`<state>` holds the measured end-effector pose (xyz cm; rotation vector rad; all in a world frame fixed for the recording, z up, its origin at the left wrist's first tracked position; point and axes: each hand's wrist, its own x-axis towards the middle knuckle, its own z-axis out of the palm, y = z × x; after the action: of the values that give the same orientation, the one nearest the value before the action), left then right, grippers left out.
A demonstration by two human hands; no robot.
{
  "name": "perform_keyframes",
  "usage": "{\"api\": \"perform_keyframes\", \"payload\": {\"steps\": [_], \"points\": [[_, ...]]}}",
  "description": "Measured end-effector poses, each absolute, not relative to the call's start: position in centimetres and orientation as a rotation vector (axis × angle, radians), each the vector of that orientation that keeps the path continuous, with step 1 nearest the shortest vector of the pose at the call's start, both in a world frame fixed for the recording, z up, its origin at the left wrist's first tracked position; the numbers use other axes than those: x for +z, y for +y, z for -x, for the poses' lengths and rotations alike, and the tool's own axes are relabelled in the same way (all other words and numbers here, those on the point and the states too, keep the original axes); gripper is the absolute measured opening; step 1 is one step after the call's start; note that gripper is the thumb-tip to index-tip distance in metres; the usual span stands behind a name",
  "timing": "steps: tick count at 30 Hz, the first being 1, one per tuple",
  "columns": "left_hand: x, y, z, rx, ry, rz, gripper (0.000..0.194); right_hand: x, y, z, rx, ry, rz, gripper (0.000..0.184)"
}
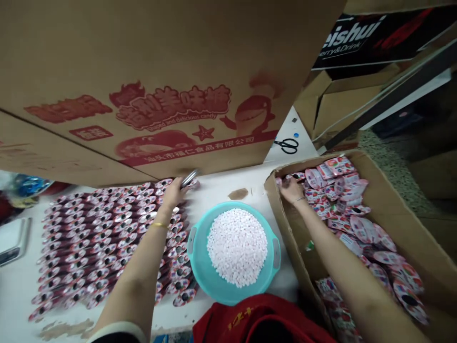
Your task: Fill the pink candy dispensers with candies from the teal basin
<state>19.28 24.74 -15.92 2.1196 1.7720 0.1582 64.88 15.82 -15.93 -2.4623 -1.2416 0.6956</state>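
Note:
My left hand (173,192) is closed around a shiny metal tool (189,177), its exact kind unclear, above the far right edge of the pink packets. These packets (103,247) stand upright in tight rows on the white table, their dark round openings facing up. My right hand (292,190) reaches into an open cardboard box (389,209), its fingers closed on a small pink packet (279,181) by the box's left wall. Between my arms sits a turquoise basin (202,262) with a heap of small white candies (237,247).
A large printed carton (171,62) stands behind the rows like a wall. Black scissors (288,146) and a blue cap (296,135) lie beyond the box. A white scale (14,238) is at far left. More pink packets (357,228) lie loose in the box.

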Motion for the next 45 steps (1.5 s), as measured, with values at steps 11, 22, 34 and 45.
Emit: {"api": "perform_keyframes", "payload": {"steps": [11, 22, 34, 45], "points": [[-15.0, 19.7, -18.7, 0.32, 1.757, -2.167, 0.045, -15.7, 12.6, -67.0, 1.082, -0.827, 2.041, 0.029], [-16.5, 4.7, -28.6, -0.185, 1.369, -2.247, 0.03, -6.1, -0.8, -63.4, 1.537, -0.468, 1.271, 0.033], [-18.6, 0.1, -31.9, 0.236, 1.195, -1.8, 0.027, -10.4, -4.4, -56.4, 1.357, -0.767, 1.459, 0.044], [-8.2, 2.2, -27.6, 0.263, 1.042, -2.024, 0.029, -13.5, -3.8, -54.7, 0.914, -1.509, 1.556, 0.029]]}}
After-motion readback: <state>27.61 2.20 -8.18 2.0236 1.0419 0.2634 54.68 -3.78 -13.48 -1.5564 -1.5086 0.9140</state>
